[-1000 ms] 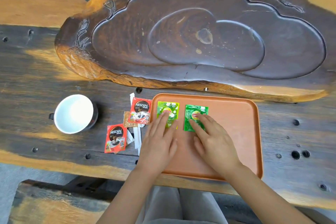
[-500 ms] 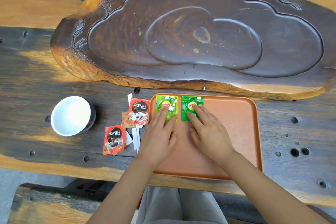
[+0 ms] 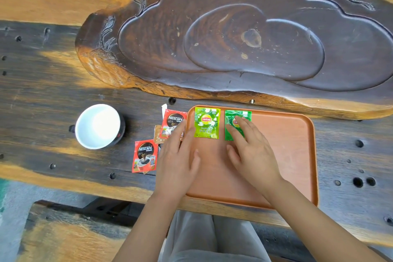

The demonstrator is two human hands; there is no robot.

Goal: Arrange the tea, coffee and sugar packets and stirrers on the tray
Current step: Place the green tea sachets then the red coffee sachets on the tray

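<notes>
Two green Lipton tea packets lie side by side at the far left of the orange tray (image 3: 293, 155): a light green one (image 3: 206, 123) and a darker one (image 3: 230, 125). My right hand (image 3: 251, 151) rests flat with its fingertips on the darker packet. My left hand (image 3: 180, 155) lies flat over the tray's left rim, its fingers reaching onto a red Nescafe packet (image 3: 173, 122) just off the tray. A second Nescafe packet (image 3: 144, 156) lies on the table nearer me. A brown sugar packet (image 3: 157, 137) and white stirrer wrappers (image 3: 163, 108) peek out beneath the coffee packets.
A white cup (image 3: 98, 126) stands on the table left of the packets. A large carved dark wooden tea board (image 3: 244, 38) fills the table behind the tray. The table's front edge runs just under the tray; my lap shows below.
Both tea packets were slid to the tray's far edge and squared up. My left hand has left the light green packet and moved left onto the red coffee packet.
</notes>
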